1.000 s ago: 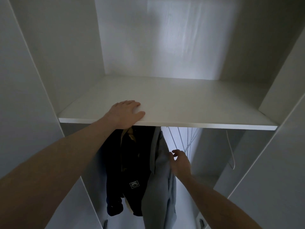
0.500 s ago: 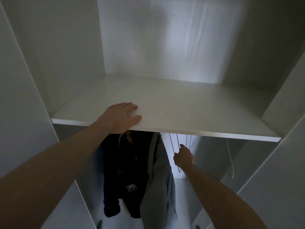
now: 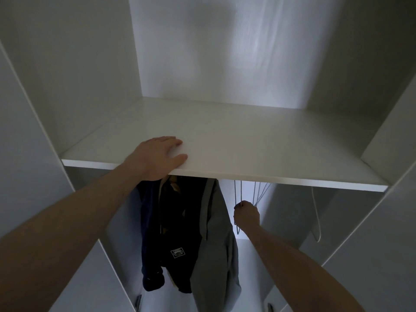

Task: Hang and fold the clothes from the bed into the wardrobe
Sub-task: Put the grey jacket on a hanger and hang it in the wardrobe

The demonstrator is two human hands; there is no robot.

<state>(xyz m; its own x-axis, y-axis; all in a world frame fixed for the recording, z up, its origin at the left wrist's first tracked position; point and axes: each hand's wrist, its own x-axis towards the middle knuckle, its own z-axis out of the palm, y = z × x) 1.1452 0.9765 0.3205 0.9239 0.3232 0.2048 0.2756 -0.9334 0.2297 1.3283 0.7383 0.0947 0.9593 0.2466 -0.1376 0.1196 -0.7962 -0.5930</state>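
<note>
**hangrr_q:** Grip first pls, what's each hand doing rn?

**wardrobe_lurker:** Right hand point(image 3: 246, 216) is curled tight round a thin wire hanger point(image 3: 240, 192), fist closed on the lower wire, knuckles toward the cam. Left hand point(image 3: 157, 158) is flat, palm down on the front edge of the shelf point(image 3: 258, 154), fingers straight and together, thumb out along the lip. It holds nothing, just rests there.

**hangrr_q:** ok and the rest, big to small?

**wardrobe_lurker:** Biggest is the white wardrobe point(image 3: 67, 75), seen from inside w/ both side walls and the back panel in shot. Then the shelf running across the middle. Below it, clothes hang on the left side: a dark navy jacket point(image 3: 180, 239) w/ a small white-edged patch point(image 3: 177, 253) low on the front, and a grey top point(image 3: 216, 251) just beside it on the right, touching it. Right of the grey one is a bunch of bare wire hangers point(image 3: 258, 193), the gripped one being the leftmost of them, close to the grey top. One more white hanger point(image 3: 316, 219) hangs well apart, near the right wall.

**hangrr_q:** rail visible?

**wardrobe_lurker:** Nope, the shelf hides it, so can't tell how the hooks sit. Lighting's pretty dim too tbh.
</note>
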